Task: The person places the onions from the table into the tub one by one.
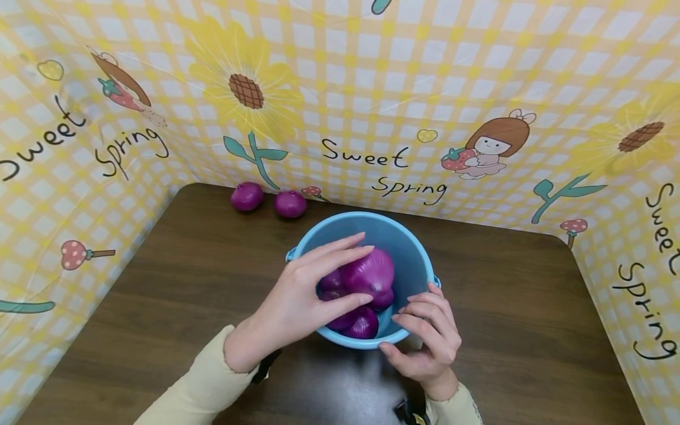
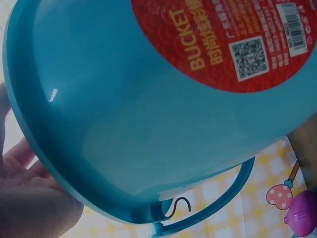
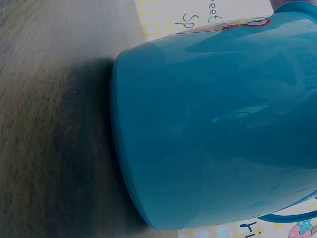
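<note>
A light blue bucket (image 1: 417,260) stands on the dark wood table with several red onions (image 1: 362,323) inside. My left hand (image 1: 305,292) reaches in over its left rim. Its fingers lie along the upper side of a larger red onion (image 1: 374,268) and the thumb along the lower side, holding it above the others. At the front right, my right hand (image 1: 432,336) grips the bucket's rim, fingertips over the inner edge and thumb at the front. In the left wrist view, part of the left hand (image 2: 37,198) shows behind the rim. The right wrist view shows the bucket's side (image 3: 208,134).
Two more red onions (image 1: 247,196) (image 1: 290,204) lie at the table's back left, by the checked cloth wall (image 1: 361,106). The bucket has a blue handle (image 2: 218,213) hanging at its side and a red label (image 2: 233,49). Cloth also encloses the table's left and right sides.
</note>
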### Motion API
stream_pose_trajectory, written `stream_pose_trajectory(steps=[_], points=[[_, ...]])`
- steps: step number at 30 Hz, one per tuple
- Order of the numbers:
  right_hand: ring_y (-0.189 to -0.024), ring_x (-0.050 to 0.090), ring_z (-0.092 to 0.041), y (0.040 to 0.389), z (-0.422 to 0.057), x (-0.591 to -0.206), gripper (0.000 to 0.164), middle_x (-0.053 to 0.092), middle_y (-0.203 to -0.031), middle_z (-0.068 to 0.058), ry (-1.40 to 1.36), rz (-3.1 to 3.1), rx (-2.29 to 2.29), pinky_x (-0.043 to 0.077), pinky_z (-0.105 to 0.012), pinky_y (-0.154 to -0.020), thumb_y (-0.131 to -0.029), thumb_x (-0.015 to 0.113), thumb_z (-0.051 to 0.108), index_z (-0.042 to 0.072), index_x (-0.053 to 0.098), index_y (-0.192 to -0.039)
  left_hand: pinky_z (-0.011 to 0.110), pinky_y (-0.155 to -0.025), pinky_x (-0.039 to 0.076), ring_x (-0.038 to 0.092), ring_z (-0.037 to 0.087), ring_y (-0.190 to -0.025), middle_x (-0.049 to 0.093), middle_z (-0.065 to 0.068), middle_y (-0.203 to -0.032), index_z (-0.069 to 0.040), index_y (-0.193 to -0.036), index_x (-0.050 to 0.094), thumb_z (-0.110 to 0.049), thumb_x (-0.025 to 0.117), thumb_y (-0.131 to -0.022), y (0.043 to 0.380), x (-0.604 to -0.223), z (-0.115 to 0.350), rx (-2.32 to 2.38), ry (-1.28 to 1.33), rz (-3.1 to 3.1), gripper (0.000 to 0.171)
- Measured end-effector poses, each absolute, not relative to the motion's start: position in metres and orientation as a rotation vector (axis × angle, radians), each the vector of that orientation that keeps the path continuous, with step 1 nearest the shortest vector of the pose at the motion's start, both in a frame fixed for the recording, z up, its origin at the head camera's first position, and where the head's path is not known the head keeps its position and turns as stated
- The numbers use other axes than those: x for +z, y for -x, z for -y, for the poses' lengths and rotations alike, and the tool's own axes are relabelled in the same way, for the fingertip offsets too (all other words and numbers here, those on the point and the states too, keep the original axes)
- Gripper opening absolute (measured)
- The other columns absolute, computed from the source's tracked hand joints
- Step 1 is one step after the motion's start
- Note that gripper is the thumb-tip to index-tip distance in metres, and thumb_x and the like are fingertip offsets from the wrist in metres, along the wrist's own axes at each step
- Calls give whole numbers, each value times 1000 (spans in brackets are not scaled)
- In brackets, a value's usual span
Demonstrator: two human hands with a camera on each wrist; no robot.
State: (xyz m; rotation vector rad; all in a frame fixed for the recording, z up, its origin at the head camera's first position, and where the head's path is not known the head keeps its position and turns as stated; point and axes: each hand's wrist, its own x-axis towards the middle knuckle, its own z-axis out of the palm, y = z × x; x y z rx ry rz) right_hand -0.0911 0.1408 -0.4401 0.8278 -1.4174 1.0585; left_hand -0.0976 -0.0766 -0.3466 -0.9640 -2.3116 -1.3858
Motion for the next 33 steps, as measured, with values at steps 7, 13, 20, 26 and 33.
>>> stream_pose_trajectory(steps=[7,13,20,26,33], points=[[-70,59,-36,92,-139,-439,47,64,-70,-15,-831,1409,1054,48,-52,-101,-86,80,43,0,70,-70,46,-110,41,50,21,-136,53,0,-149,-14,-137,66,-23,88,-82,100,-347,80,-1328,962,2278,60],[-71,59,-36,92,-139,-439,47,64,-70,-15,-831,1413,1059,47,-52,-102,-86,80,43,-1,71,-71,46,-110,41,48,21,-137,53,-1,-149,-15,-139,65,-23,88,-83,102,-348,83,-1326,946,2283,60],[-70,59,-36,92,-140,-441,47,64,-70,-14,-831,1415,1058,48,-52,-101,-86,80,43,0,71,-71,45,-109,43,45,21,-139,54,-2,-148,-15,-140,64,-20,88,-83,103,-349,88,-1359,901,2280,62],[-70,59,-35,91,-140,-441,47,64,-69,-14,-832,1416,1062,47,-51,-102,-86,80,43,0,71,-71,42,-108,44,48,19,-137,55,-3,-147,-15,-139,65,-17,87,-83,106,-349,92,-1370,862,2248,60],[-70,59,-35,90,-138,-440,47,64,-69,-14,-831,1411,1060,48,-51,-101,-85,80,43,0,71,-71,42,-102,50,52,19,-133,57,1,-145,-14,-138,66,-13,88,-82,107,-348,99,-1360,798,2220,60]])
